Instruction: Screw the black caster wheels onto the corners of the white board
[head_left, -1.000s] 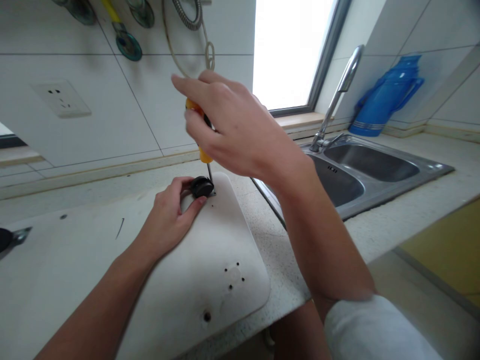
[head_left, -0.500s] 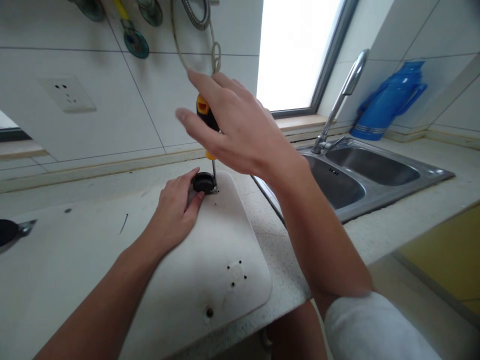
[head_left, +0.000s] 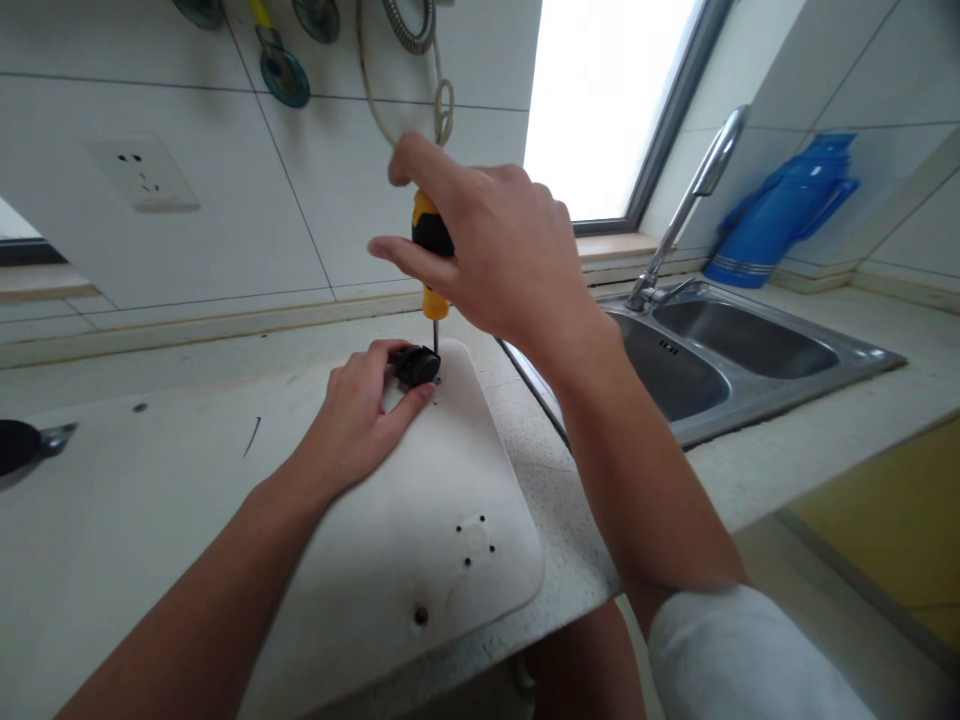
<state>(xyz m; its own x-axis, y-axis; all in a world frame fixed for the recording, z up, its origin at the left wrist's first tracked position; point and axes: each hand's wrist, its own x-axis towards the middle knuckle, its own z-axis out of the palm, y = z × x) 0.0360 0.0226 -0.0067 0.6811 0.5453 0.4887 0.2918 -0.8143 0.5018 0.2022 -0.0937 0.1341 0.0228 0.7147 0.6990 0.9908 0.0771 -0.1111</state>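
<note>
My right hand (head_left: 495,245) is closed around the yellow and black handle of a screwdriver (head_left: 433,235), thumb stretched out to the left. The screwdriver stands upright, its shaft running down beside a black caster wheel (head_left: 417,367). Its tip is hidden behind the wheel's edge. My left hand (head_left: 365,410) grips that caster between thumb and fingers at the far right corner of a white board (head_left: 375,550). Small dark screw holes (head_left: 475,540) dot the board's near right corner, close to a larger hole (head_left: 421,614).
Another black caster (head_left: 26,445) sits on the board at far left. A steel double sink (head_left: 697,360) with a faucet (head_left: 690,200) is set in the counter (head_left: 555,500) on the right, a blue thermos (head_left: 784,215) behind it. A socket (head_left: 142,175) is on the tiled wall.
My right hand's fingers have curled closer around the screwdriver handle. The caster has turned slightly under my left hand. The view has shifted a little.
</note>
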